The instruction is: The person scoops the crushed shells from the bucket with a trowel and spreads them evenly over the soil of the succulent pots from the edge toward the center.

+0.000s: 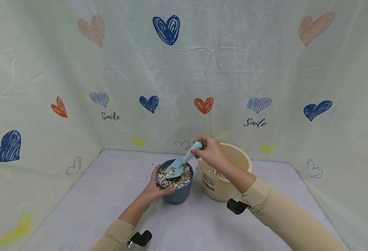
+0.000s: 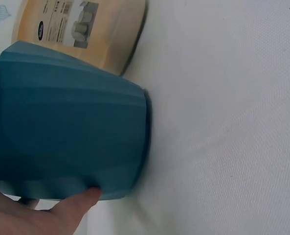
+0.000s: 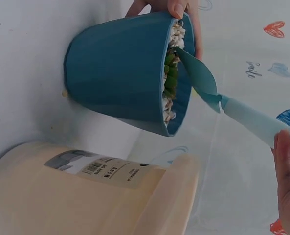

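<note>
Nearest, the left hand (image 1: pixel 155 190) wraps the dark blue plastic pot (image 1: pixel 175 195), thumb over its rim, steadying it on the white cloth-covered worktop (image 1: pixel 108 209). Just beyond, the right hand (image 1: pixel 212 151) pinches the handle of a pale blue plastic trowel (image 1: pixel 182 164), blade resting on the pale pebbles (image 1: pixel 185 177) heaped round a green plant (image 3: pixel 170 78). Behind sits the cream plastic bucket (image 1: pixel 234 181). The pot looks brim-full, so a careless tip could scatter pebbles over the rim or bruise the plant
</note>
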The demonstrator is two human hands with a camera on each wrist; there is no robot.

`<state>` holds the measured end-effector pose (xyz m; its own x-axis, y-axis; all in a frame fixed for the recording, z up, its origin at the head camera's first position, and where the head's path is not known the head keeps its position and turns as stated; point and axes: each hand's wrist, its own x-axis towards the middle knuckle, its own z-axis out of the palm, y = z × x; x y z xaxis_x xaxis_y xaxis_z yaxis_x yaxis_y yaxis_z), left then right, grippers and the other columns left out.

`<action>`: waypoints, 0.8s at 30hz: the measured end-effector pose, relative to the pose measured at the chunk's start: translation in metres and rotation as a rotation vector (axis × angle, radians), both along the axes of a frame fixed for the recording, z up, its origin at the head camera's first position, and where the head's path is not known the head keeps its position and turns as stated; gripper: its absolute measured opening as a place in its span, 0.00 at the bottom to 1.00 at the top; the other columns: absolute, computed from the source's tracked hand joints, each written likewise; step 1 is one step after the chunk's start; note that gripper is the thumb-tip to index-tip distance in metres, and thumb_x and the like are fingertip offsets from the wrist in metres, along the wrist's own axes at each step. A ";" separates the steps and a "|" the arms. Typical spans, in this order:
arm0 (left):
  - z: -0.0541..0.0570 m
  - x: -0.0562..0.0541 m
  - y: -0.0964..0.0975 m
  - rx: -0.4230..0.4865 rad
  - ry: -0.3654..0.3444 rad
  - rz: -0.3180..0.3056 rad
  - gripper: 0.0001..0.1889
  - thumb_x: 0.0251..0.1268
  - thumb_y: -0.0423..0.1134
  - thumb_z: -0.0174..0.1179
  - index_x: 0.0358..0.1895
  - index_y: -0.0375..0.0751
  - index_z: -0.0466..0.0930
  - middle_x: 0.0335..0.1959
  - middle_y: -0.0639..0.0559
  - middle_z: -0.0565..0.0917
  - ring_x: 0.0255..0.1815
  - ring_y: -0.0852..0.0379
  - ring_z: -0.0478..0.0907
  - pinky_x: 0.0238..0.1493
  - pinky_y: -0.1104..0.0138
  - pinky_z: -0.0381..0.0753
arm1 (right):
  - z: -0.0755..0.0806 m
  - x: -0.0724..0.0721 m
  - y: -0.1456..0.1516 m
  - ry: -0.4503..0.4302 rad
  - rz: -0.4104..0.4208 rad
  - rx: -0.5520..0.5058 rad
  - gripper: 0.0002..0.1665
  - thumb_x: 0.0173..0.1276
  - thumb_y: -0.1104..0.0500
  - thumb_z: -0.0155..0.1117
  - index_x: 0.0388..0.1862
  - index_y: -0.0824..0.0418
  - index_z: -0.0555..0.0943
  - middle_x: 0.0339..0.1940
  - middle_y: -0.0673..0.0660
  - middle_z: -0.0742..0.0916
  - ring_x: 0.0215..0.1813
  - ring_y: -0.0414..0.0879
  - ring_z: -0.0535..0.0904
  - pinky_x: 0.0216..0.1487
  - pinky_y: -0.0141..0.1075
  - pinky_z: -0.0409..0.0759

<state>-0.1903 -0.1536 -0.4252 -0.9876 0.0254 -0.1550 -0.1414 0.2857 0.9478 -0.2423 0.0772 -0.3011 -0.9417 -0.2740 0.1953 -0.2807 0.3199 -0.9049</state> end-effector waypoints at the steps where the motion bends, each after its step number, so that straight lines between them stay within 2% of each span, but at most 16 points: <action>1: 0.000 0.000 0.000 -0.005 0.003 0.001 0.62 0.50 0.40 0.76 0.79 0.53 0.33 0.76 0.28 0.42 0.73 0.24 0.40 0.64 0.31 0.49 | 0.001 0.001 0.000 0.001 0.004 0.004 0.17 0.64 0.68 0.68 0.52 0.68 0.78 0.37 0.62 0.87 0.31 0.49 0.84 0.40 0.50 0.84; 8: -0.003 0.000 0.002 -0.009 0.022 0.024 0.62 0.49 0.40 0.76 0.79 0.52 0.34 0.76 0.28 0.42 0.74 0.25 0.41 0.65 0.32 0.49 | 0.005 0.004 0.001 -0.008 0.018 0.034 0.18 0.64 0.68 0.68 0.53 0.69 0.78 0.37 0.61 0.86 0.31 0.46 0.83 0.43 0.53 0.83; 11: -0.004 0.000 0.003 0.008 0.034 0.030 0.62 0.48 0.39 0.76 0.79 0.50 0.34 0.76 0.29 0.42 0.74 0.26 0.40 0.66 0.32 0.47 | 0.006 0.004 -0.001 -0.010 0.011 0.031 0.18 0.64 0.68 0.68 0.53 0.68 0.78 0.38 0.61 0.86 0.32 0.48 0.84 0.42 0.50 0.83; 18: -0.005 0.004 0.008 0.013 0.039 0.065 0.63 0.48 0.40 0.76 0.79 0.49 0.34 0.76 0.30 0.44 0.74 0.26 0.41 0.66 0.32 0.48 | 0.007 0.002 -0.007 -0.004 -0.014 0.022 0.19 0.64 0.68 0.68 0.54 0.68 0.78 0.42 0.63 0.86 0.35 0.50 0.85 0.36 0.37 0.84; 24: -0.005 0.008 0.011 0.023 0.055 0.092 0.63 0.47 0.41 0.77 0.79 0.49 0.36 0.76 0.29 0.45 0.74 0.26 0.42 0.65 0.32 0.49 | 0.005 -0.003 -0.010 -0.002 -0.029 0.008 0.18 0.64 0.67 0.68 0.53 0.66 0.79 0.41 0.62 0.86 0.34 0.48 0.84 0.38 0.39 0.85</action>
<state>-0.1822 -0.1421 -0.4306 -0.9929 -0.0632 -0.1012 -0.1140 0.2523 0.9609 -0.2448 0.0672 -0.2961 -0.9497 -0.2483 0.1911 -0.2693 0.3353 -0.9028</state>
